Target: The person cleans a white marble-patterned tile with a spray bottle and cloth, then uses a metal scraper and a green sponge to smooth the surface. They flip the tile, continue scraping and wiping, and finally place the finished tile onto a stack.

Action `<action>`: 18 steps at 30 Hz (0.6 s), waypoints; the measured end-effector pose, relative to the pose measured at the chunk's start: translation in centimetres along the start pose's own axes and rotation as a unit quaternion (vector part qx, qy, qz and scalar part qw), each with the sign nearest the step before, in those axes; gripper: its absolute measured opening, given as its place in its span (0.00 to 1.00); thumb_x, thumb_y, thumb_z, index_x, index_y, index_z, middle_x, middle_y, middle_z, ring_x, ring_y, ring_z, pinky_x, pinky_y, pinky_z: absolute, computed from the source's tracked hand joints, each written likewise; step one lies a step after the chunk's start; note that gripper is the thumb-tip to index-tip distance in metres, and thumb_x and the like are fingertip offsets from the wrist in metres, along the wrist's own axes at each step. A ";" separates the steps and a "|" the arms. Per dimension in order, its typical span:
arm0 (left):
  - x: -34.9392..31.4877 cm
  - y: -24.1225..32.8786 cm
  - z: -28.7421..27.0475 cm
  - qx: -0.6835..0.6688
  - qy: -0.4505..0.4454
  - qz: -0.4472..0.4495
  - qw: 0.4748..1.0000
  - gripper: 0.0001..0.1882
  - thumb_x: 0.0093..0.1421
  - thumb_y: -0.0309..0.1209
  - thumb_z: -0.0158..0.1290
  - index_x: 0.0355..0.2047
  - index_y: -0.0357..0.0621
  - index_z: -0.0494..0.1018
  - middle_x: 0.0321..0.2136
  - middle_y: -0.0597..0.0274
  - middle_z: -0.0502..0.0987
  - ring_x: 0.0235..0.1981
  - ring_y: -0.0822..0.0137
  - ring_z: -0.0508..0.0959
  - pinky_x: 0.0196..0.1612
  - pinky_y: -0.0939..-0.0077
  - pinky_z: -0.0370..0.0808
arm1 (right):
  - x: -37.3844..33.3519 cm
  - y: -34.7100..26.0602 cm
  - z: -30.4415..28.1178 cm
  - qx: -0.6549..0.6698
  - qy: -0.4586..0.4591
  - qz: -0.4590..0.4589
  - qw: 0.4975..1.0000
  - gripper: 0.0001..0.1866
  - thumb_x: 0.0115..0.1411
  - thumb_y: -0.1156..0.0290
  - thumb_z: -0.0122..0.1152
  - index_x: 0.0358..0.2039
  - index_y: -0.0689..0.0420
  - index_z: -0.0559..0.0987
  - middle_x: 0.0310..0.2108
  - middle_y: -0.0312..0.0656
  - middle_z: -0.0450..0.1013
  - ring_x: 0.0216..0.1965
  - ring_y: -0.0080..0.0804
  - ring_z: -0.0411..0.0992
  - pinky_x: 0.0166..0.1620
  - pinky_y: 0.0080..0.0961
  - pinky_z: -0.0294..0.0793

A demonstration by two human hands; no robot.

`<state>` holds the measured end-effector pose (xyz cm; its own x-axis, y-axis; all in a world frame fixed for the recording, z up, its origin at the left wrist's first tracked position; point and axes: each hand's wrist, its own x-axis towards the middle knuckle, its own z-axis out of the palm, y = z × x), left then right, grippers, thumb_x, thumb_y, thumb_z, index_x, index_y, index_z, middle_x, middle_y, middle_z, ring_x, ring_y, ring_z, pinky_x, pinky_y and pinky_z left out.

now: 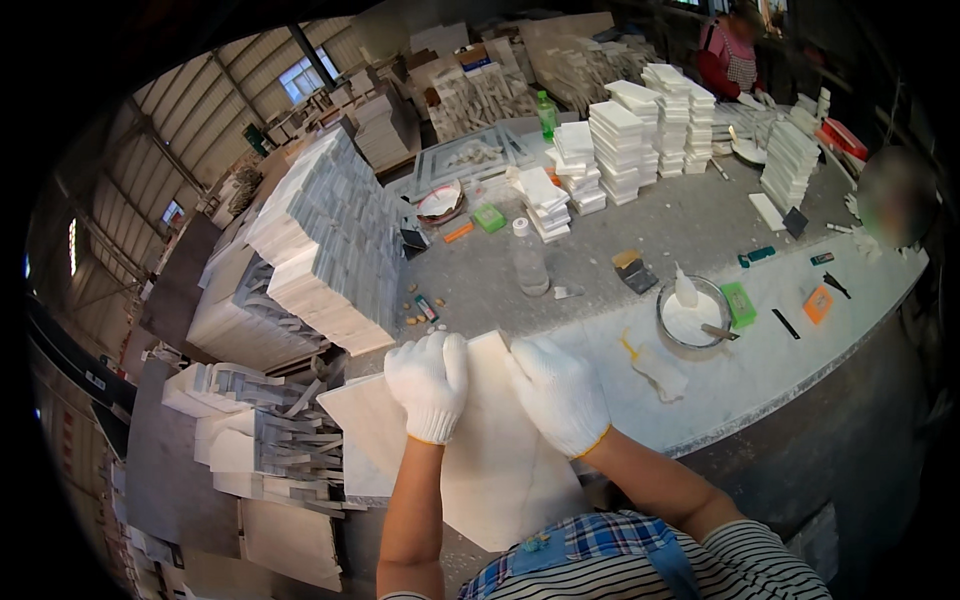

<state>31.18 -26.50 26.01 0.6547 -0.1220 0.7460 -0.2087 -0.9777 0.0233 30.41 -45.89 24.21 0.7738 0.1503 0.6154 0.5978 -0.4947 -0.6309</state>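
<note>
I hold a white marble tile (pixel 505 465) tilted in front of me, its lower edge close to my apron. My left hand (pixel 428 385), in a white knit glove, is closed over the tile's upper edge. On the same edge, farther right, my right hand (pixel 560 395) grips with its fingers partly hidden behind the tile. Beneath it lies a pale stone worktop (pixel 780 330). To the right of my right hand are a limp plastic bag (pixel 655 370) with a yellow tie and a metal bowl (pixel 680 335) of white paste holding a squeeze bottle and a scraper.
A tall stack of tiles (pixel 330 240) stands at left, above strip-separated slabs (pixel 255 430). More white tile stacks (pixel 615 140) line the far side. A clear bottle (pixel 530 265), green box (pixel 740 305) and orange box (pixel 818 305) sit on the table. A co-worker (pixel 735 55) stands far right.
</note>
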 end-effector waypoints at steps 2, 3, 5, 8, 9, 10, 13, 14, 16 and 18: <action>-0.1 0.3 0.1 -0.009 -0.014 -0.012 1.000 0.15 0.69 0.36 0.49 0.24 0.47 0.76 0.22 0.54 0.77 0.26 0.46 0.75 0.35 0.52 0.67 | -0.6 0.6 0.0 0.012 0.011 -0.012 1.000 0.05 0.64 0.73 0.65 0.39 0.57 0.82 0.33 0.48 0.77 0.34 0.51 0.78 0.37 0.42 0.79; 0.1 0.4 0.1 -0.002 -0.007 -0.002 1.000 0.15 0.68 0.36 0.50 0.24 0.48 0.76 0.22 0.55 0.77 0.25 0.48 0.75 0.34 0.54 0.67 | -0.9 0.8 0.0 0.013 0.017 -0.015 1.000 0.05 0.64 0.73 0.65 0.40 0.57 0.82 0.34 0.49 0.78 0.34 0.51 0.78 0.36 0.42 0.79; 0.4 0.6 -0.1 0.011 0.006 0.019 1.000 0.13 0.66 0.35 0.51 0.24 0.50 0.76 0.21 0.59 0.77 0.23 0.52 0.75 0.33 0.56 0.67 | -1.1 1.0 0.0 0.012 0.022 -0.020 0.999 0.05 0.64 0.73 0.65 0.40 0.57 0.82 0.34 0.49 0.78 0.34 0.51 0.78 0.36 0.42 0.79; 0.1 0.2 0.1 0.022 0.001 0.018 1.000 0.12 0.65 0.35 0.52 0.24 0.51 0.76 0.21 0.60 0.77 0.23 0.53 0.75 0.33 0.56 0.67 | -0.8 1.1 0.1 0.007 0.021 -0.028 0.999 0.05 0.63 0.73 0.66 0.39 0.57 0.82 0.33 0.49 0.77 0.33 0.51 0.78 0.35 0.42 0.78; 0.0 0.2 0.2 0.014 -0.004 0.010 1.000 0.13 0.66 0.36 0.51 0.25 0.49 0.77 0.22 0.58 0.77 0.24 0.50 0.75 0.33 0.55 0.67 | -0.6 1.1 0.3 0.006 0.021 -0.030 0.999 0.04 0.63 0.73 0.65 0.38 0.57 0.81 0.32 0.49 0.77 0.33 0.51 0.78 0.35 0.42 0.78; 0.0 0.2 0.3 0.006 -0.010 0.003 1.000 0.14 0.67 0.36 0.50 0.25 0.48 0.77 0.22 0.56 0.77 0.25 0.48 0.75 0.34 0.54 0.67 | -0.4 1.1 0.4 0.004 0.021 -0.032 0.999 0.03 0.63 0.73 0.65 0.37 0.57 0.81 0.32 0.49 0.77 0.32 0.51 0.78 0.35 0.42 0.78; -0.1 0.2 -0.1 -0.006 -0.015 -0.003 1.000 0.15 0.69 0.36 0.49 0.26 0.47 0.77 0.23 0.54 0.77 0.26 0.46 0.75 0.35 0.53 0.67 | 0.4 0.2 0.0 -0.021 -0.010 -0.016 1.000 0.04 0.63 0.73 0.64 0.33 0.57 0.78 0.30 0.49 0.76 0.32 0.52 0.77 0.34 0.43 0.78; -0.1 0.2 0.0 -0.012 -0.015 -0.002 1.000 0.15 0.69 0.35 0.49 0.26 0.47 0.77 0.23 0.55 0.77 0.26 0.47 0.75 0.35 0.53 0.67 | 0.5 0.2 0.0 -0.023 -0.011 -0.014 1.000 0.04 0.63 0.73 0.64 0.32 0.57 0.78 0.29 0.49 0.76 0.31 0.52 0.77 0.34 0.43 0.78; 0.0 0.2 0.2 -0.007 -0.012 0.006 1.000 0.15 0.69 0.35 0.49 0.26 0.47 0.77 0.23 0.55 0.78 0.26 0.47 0.76 0.35 0.54 0.67 | 0.6 0.2 0.0 -0.026 -0.014 -0.010 1.000 0.05 0.63 0.73 0.63 0.31 0.57 0.77 0.29 0.49 0.75 0.31 0.52 0.77 0.34 0.44 0.78; -0.1 0.0 0.4 -0.002 -0.010 0.008 1.000 0.14 0.69 0.35 0.49 0.26 0.47 0.77 0.23 0.56 0.78 0.26 0.47 0.76 0.35 0.54 0.67 | 1.0 -0.2 0.0 -0.037 -0.024 0.006 0.999 0.04 0.63 0.72 0.62 0.32 0.57 0.78 0.29 0.49 0.76 0.31 0.52 0.77 0.35 0.44 0.78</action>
<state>31.40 -26.56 25.71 0.6654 -0.1411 0.7331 -0.2221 -0.9749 0.0140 31.08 -45.67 24.93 0.7904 0.1836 0.5844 0.5732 -0.5581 -0.5999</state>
